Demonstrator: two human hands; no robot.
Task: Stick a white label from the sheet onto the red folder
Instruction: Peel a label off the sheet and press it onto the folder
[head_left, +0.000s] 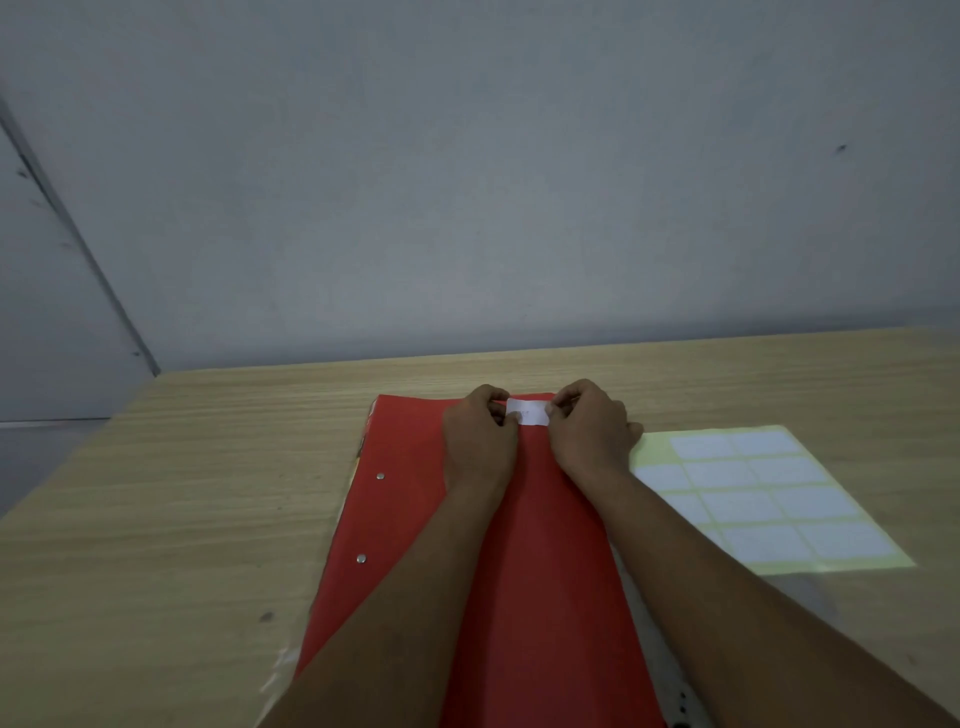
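Observation:
A red folder lies flat on the wooden table, its long side running away from me, with two metal rivets near its left edge. A small white label sits at the folder's far edge, near the middle. My left hand pinches the label's left end and my right hand pinches its right end. Whether the label lies flat on the folder I cannot tell. The label sheet, pale yellow with several white labels, lies on the table right of the folder.
The wooden table meets a grey wall at the back. Its left edge drops off at the far left. White papers stick out from under the folder at its near right side.

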